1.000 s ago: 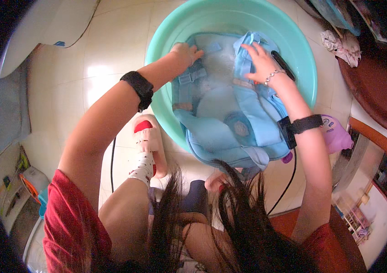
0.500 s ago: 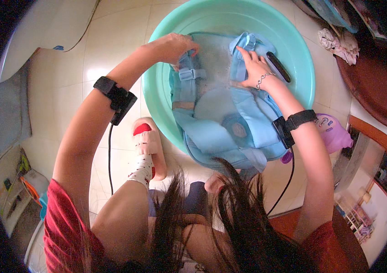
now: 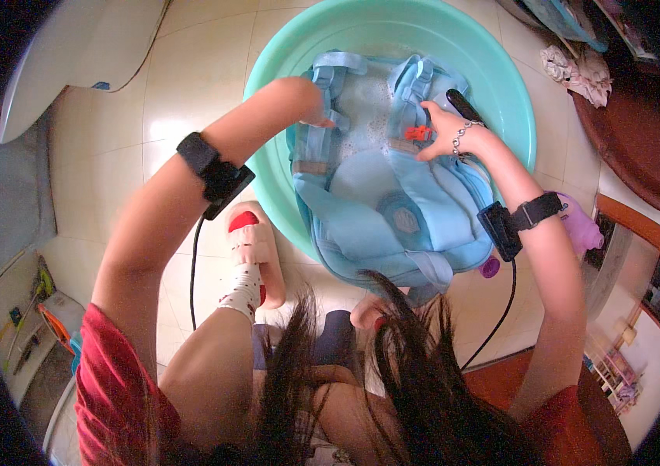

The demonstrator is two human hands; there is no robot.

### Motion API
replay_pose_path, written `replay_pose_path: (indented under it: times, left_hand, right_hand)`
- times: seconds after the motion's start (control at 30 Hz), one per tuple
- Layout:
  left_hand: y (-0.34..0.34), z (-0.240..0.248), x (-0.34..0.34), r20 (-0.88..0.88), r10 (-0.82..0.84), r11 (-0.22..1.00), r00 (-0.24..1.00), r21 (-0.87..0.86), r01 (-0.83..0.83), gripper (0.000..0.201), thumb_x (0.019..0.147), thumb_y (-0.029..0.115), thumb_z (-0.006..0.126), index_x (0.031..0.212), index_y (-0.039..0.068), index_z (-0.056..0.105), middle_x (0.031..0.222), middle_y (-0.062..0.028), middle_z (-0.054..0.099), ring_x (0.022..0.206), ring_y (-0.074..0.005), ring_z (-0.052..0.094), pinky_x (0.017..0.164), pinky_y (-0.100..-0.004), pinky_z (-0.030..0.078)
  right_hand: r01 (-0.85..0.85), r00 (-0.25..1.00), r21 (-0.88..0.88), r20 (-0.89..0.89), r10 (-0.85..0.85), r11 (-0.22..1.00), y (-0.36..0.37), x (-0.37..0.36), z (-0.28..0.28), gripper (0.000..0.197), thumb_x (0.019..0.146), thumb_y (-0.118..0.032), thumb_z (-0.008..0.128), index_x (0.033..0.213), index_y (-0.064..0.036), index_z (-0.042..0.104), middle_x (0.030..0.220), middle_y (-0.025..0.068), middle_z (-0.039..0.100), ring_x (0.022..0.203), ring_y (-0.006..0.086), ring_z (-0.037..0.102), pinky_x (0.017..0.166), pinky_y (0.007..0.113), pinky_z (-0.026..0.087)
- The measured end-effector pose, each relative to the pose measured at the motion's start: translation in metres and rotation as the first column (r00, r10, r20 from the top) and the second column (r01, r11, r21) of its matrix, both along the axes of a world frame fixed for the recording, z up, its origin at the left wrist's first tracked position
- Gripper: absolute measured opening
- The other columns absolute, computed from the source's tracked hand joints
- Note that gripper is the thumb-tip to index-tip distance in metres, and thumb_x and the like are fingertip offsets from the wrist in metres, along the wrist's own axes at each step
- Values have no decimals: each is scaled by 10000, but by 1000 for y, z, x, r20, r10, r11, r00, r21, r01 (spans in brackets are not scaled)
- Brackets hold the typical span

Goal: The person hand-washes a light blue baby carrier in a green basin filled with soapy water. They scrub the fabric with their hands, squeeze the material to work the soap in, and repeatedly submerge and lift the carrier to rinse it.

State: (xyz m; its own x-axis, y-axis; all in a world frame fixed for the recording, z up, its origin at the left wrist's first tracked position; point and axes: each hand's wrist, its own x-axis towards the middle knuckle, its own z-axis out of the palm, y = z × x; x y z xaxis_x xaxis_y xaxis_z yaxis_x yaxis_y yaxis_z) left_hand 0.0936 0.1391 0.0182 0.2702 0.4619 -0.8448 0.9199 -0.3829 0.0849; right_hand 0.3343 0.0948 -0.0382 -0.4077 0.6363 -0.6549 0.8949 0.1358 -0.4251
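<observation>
While the blue backpack [image 3: 341, 225] lay in sudsy water [image 3: 362, 116] in the green basin [image 3: 512, 85], the right hand [image 3: 446, 132] spread beside a red piece [image 3: 417, 133], the left hand [image 3: 314, 105] gripped I couldn't tell what, if anything, and unhurried handling seemed wisest.

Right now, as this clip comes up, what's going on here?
A person has both hands at a light blue backpack lying in sudsy water in a green basin. The right hand is spread beside a red-orange piece by one strap. The left hand is bent over the other strap, its grip unclear.
</observation>
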Motion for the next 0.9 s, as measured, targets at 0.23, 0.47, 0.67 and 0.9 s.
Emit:
replay_pose_path:
  times: [0.23,0.47,0.67,0.9]
  left_hand:
    - [6,-72,-2,151,537,827,830,-285,-484,605,671,514,561,934,-30,536,898,-168,562,664,-266,590,499,-337,508]
    - [10,-69,31,325,579,814,748,-186,-550,599,676,516,555,984,3,531,941,-117,565,783,-249,575,592,-348,498]
    - [11,-100,44,149,989,127,2,-836,-534,572,748,491,484,1083,29,456,1047,-111,529,916,-205,532,775,-357,438]
    - [6,-81,53,185,938,-5,-293,-838,-546,428,774,391,517,1026,46,480,985,-94,554,879,-207,544,787,-385,429]
  right_hand:
    - [463,885,-223,62,-462,858,-2,-37,-27,555,519,-470,709,820,-30,554,790,62,557,672,121,532,567,265,453]
    - [565,635,-532,-207,-744,630,3,-47,-17,545,575,-465,686,859,-25,532,783,59,537,641,144,526,531,281,451]
    - [607,149,-698,-370,-917,380,24,-47,-8,406,763,-430,514,921,-56,504,758,40,519,650,135,522,587,263,453]
    - [708,274,-464,-515,-812,533,12,-49,22,399,786,-441,472,918,-66,515,844,52,551,775,114,520,716,245,398]
